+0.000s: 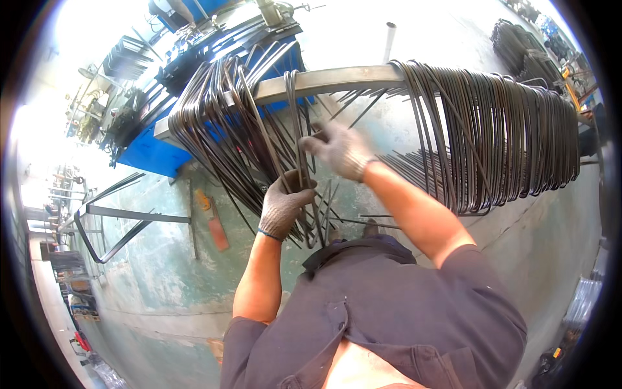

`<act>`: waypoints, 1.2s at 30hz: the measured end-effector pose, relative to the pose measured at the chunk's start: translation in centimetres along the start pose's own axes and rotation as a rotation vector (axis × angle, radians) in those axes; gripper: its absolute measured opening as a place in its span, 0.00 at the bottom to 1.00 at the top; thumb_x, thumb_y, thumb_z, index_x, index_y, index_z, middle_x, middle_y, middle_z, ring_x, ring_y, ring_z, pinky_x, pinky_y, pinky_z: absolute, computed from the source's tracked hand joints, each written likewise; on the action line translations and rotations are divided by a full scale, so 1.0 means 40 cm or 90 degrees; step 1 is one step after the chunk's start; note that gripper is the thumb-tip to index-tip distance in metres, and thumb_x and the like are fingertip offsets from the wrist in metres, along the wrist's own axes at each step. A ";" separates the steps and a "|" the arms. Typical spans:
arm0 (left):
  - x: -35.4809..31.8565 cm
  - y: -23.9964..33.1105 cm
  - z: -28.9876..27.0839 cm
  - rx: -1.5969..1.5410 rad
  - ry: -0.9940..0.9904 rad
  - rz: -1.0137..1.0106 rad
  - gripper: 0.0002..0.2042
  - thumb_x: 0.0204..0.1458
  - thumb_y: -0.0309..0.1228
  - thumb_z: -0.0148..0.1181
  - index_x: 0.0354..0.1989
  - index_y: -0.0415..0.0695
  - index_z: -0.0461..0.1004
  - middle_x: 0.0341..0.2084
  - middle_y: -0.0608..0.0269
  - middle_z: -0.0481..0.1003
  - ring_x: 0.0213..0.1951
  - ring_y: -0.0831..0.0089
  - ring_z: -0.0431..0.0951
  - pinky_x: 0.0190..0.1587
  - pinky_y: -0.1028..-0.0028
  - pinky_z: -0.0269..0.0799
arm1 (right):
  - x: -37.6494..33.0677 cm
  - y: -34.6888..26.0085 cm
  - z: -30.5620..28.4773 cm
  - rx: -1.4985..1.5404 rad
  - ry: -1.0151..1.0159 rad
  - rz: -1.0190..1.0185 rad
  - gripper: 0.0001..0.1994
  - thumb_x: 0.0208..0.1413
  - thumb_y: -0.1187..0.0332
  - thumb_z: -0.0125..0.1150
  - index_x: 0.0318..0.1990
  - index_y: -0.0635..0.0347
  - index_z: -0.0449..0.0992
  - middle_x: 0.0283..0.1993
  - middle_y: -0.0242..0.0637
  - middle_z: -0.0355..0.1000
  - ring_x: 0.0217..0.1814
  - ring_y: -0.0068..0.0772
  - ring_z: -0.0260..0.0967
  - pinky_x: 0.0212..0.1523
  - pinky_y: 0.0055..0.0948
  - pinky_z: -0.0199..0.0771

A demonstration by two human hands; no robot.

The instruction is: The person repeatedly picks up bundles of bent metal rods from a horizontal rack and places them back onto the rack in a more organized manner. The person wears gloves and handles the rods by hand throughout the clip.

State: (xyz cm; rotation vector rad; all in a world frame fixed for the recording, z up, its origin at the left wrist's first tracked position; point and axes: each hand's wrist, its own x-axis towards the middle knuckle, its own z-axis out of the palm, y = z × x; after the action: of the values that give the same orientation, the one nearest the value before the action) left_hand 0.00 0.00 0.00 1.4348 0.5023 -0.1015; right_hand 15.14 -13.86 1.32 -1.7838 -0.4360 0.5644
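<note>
Bent dark metal rods (294, 117), shaped into long loops, hang over a grey metal beam (330, 79) in front of me. My left hand (285, 202), in a grey knit glove, is closed around the lower part of a few of these rods, its thumb lying across them. Higher up and to the right, my gloved right hand (340, 150) is beside the same rods, slightly blurred. Its thumb and fingers point left and look apart; whether the fingertips touch the metal I cannot tell. A thick, tangled bunch of rod loops (214, 123) hangs left of my hands.
Many more loops (499, 136) hang tightly packed on the beam's right part. A blue machine (152, 152) stands behind at the left. On the floor lies an orange-red tool-like piece (218, 233), near a metal stand (139, 214). More rod stacks (518, 48) sit far right.
</note>
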 end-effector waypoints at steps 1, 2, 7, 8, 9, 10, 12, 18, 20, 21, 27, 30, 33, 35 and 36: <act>0.013 0.013 0.007 0.022 -0.011 -0.001 0.23 0.57 0.24 0.74 0.62 0.37 0.82 0.48 0.63 0.88 0.49 0.73 0.86 0.56 0.70 0.81 | 0.007 -0.007 -0.002 0.006 0.011 -0.004 0.27 0.75 0.51 0.70 0.67 0.67 0.82 0.53 0.49 0.89 0.57 0.41 0.87 0.65 0.40 0.83; 0.031 -0.002 0.010 0.017 -0.024 0.014 0.21 0.57 0.24 0.74 0.60 0.36 0.82 0.47 0.64 0.88 0.48 0.74 0.86 0.55 0.70 0.81 | 0.046 0.023 0.045 0.083 0.029 0.021 0.21 0.75 0.55 0.70 0.60 0.65 0.85 0.50 0.46 0.90 0.52 0.38 0.87 0.60 0.39 0.83; -0.043 -0.035 0.027 0.018 0.010 0.010 0.24 0.58 0.23 0.74 0.64 0.33 0.81 0.51 0.57 0.87 0.49 0.70 0.87 0.55 0.68 0.83 | 0.015 0.036 0.021 0.208 0.099 0.089 0.13 0.74 0.61 0.71 0.48 0.63 0.89 0.35 0.37 0.87 0.36 0.32 0.83 0.44 0.36 0.83; -0.060 -0.062 0.026 -0.024 0.019 -0.005 0.24 0.58 0.23 0.74 0.64 0.32 0.80 0.51 0.56 0.87 0.49 0.69 0.87 0.55 0.68 0.83 | -0.041 -0.018 -0.018 0.130 0.144 0.095 0.13 0.75 0.62 0.70 0.47 0.64 0.89 0.34 0.37 0.86 0.35 0.28 0.82 0.40 0.35 0.82; -0.062 -0.073 0.031 -0.054 0.013 -0.010 0.25 0.58 0.23 0.74 0.65 0.32 0.80 0.52 0.54 0.87 0.49 0.68 0.87 0.55 0.67 0.84 | -0.015 0.070 -0.048 0.113 0.208 0.019 0.14 0.75 0.61 0.69 0.47 0.65 0.89 0.34 0.38 0.86 0.32 0.27 0.81 0.35 0.34 0.81; -0.049 -0.088 0.006 -0.081 -0.003 -0.015 0.24 0.58 0.22 0.72 0.64 0.31 0.80 0.52 0.52 0.87 0.49 0.65 0.88 0.54 0.65 0.85 | 0.000 0.098 -0.071 0.149 0.224 0.023 0.15 0.75 0.59 0.69 0.48 0.66 0.89 0.34 0.39 0.86 0.32 0.28 0.81 0.35 0.35 0.80; -0.035 -0.093 -0.022 -0.047 -0.006 -0.036 0.23 0.59 0.21 0.70 0.64 0.32 0.80 0.49 0.54 0.87 0.47 0.66 0.88 0.51 0.65 0.86 | 0.002 0.097 -0.078 0.184 0.248 0.033 0.18 0.76 0.57 0.69 0.48 0.66 0.89 0.34 0.40 0.86 0.31 0.31 0.81 0.36 0.36 0.80; -0.028 -0.136 0.048 -0.173 -0.045 -0.099 0.15 0.67 0.21 0.67 0.61 0.34 0.80 0.43 0.55 0.86 0.35 0.68 0.87 0.38 0.69 0.85 | 0.069 0.016 -0.143 0.038 0.385 0.088 0.22 0.77 0.53 0.63 0.39 0.67 0.85 0.32 0.48 0.84 0.39 0.36 0.85 0.45 0.45 0.82; -0.020 -0.159 0.071 -0.226 -0.033 -0.100 0.14 0.67 0.19 0.66 0.60 0.34 0.80 0.41 0.55 0.85 0.33 0.68 0.86 0.35 0.70 0.83 | 0.118 0.086 -0.207 0.000 0.469 0.020 0.21 0.78 0.54 0.64 0.39 0.64 0.85 0.27 0.39 0.81 0.27 0.29 0.79 0.31 0.37 0.76; -0.025 -0.159 0.079 -0.259 -0.021 -0.101 0.13 0.68 0.19 0.66 0.59 0.35 0.80 0.41 0.55 0.85 0.33 0.68 0.86 0.34 0.70 0.82 | 0.113 0.101 -0.224 -0.015 0.479 0.020 0.21 0.77 0.53 0.64 0.39 0.64 0.85 0.26 0.37 0.81 0.25 0.28 0.77 0.28 0.36 0.75; -0.026 -0.150 0.096 -0.212 -0.042 -0.115 0.14 0.67 0.21 0.70 0.59 0.35 0.80 0.38 0.56 0.85 0.32 0.69 0.86 0.33 0.69 0.81 | -0.054 0.124 -0.159 -0.082 0.414 0.038 0.24 0.75 0.50 0.68 0.56 0.66 0.83 0.32 0.41 0.84 0.32 0.33 0.82 0.37 0.36 0.82; -0.012 -0.120 0.139 -0.189 -0.092 -0.114 0.13 0.66 0.24 0.72 0.57 0.35 0.81 0.37 0.58 0.85 0.33 0.68 0.86 0.33 0.69 0.82 | -0.105 0.055 -0.069 -0.144 0.395 0.035 0.31 0.69 0.57 0.72 0.74 0.57 0.73 0.55 0.50 0.83 0.53 0.48 0.83 0.55 0.44 0.82; 0.032 -0.111 0.174 -0.131 -0.148 -0.054 0.10 0.65 0.27 0.72 0.50 0.36 0.85 0.36 0.60 0.86 0.35 0.70 0.86 0.42 0.68 0.84 | -0.101 0.058 -0.042 -0.458 0.487 -0.177 0.42 0.60 0.68 0.73 0.83 0.47 0.64 0.77 0.50 0.71 0.76 0.57 0.71 0.73 0.52 0.74; 0.045 -0.122 0.183 -0.092 -0.143 0.004 0.09 0.63 0.26 0.72 0.49 0.36 0.86 0.36 0.61 0.86 0.37 0.71 0.86 0.47 0.67 0.84 | -0.084 0.090 -0.045 -0.619 0.511 -0.264 0.46 0.56 0.73 0.71 0.84 0.45 0.62 0.85 0.46 0.63 0.85 0.58 0.60 0.81 0.56 0.65; 0.043 -0.121 0.179 -0.063 -0.131 0.007 0.13 0.59 0.23 0.72 0.51 0.34 0.86 0.40 0.59 0.88 0.42 0.70 0.87 0.53 0.67 0.83 | -0.078 0.103 -0.058 -0.629 0.495 -0.242 0.46 0.54 0.74 0.70 0.84 0.45 0.63 0.86 0.44 0.60 0.88 0.58 0.54 0.84 0.58 0.60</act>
State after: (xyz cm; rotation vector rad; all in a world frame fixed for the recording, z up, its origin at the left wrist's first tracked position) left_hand 1.71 -7.20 -4.76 1.3134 0.3248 -0.2104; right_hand 13.99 -18.55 -1.62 -2.5521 -0.5136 -0.7506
